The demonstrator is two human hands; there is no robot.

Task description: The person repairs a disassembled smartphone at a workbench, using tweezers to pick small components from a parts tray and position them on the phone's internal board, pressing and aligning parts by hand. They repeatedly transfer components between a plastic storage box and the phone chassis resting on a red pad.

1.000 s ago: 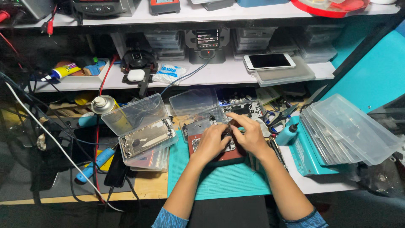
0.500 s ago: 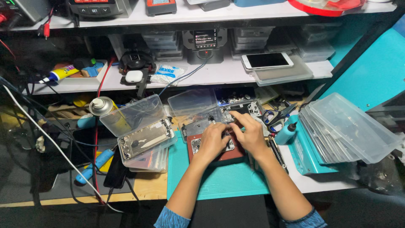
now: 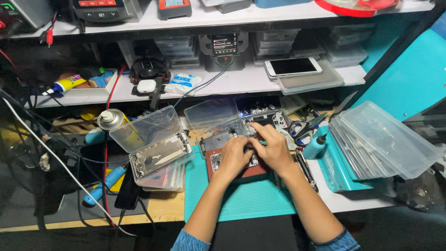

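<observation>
Both my hands rest on an opened phone that lies on a reddish-brown pad over a teal work mat. My left hand presses down on the phone's body with curled fingers. My right hand overlaps it from the right, fingers pinched over the phone's upper part. Whatever small item sits under the fingertips is hidden. Just behind the hands lies another stripped phone frame.
An open clear plastic box with a phone shell sits left of the mat, a spray can beyond it. Stacked clear lids, a small blue bottle and scissors lie right. Cables trail left. A white phone lies on the shelf.
The hands have stayed on the opened phone, with only small shifts of the fingers. The view has drifted slightly.
</observation>
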